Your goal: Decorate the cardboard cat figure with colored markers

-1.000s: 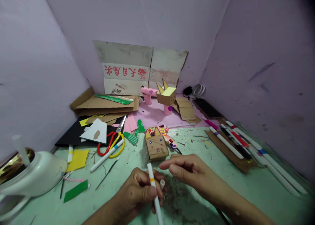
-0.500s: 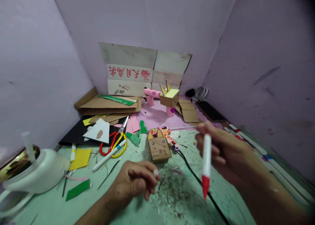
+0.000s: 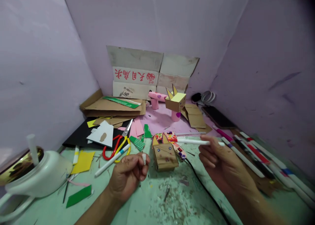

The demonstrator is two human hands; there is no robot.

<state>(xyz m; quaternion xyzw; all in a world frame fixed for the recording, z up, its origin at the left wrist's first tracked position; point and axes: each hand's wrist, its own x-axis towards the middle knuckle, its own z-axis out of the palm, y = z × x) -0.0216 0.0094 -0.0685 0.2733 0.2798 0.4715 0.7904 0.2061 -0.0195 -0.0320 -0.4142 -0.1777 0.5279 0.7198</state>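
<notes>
Between the fingertips of my left hand (image 3: pixel 129 174) is a small white cap (image 3: pixel 144 158). My right hand (image 3: pixel 215 156) pinches a white marker (image 3: pixel 192 141) that lies nearly level and points left. The marker's far end passes in front of a floral-patterned device (image 3: pixel 179 150) with a black cord, so its tip is hard to make out. Between my hands stands a small brown cardboard box (image 3: pixel 166 156) with pointed ears and a drawn face. Neither hand touches it.
Red-and-yellow scissors (image 3: pixel 116 146) and another white marker (image 3: pixel 112 161) lie left. A white teapot-like vessel (image 3: pixel 41 171) stands near the left edge. Several markers (image 3: pixel 253 156) line the right side. Behind are a pink figure with an eared box head (image 3: pixel 175 102) and folded cardboard (image 3: pixel 115 108).
My right hand has turned the marker from pointing down to lying level, leftward. My left hand has moved slightly left with the cap. The view has shifted a little.
</notes>
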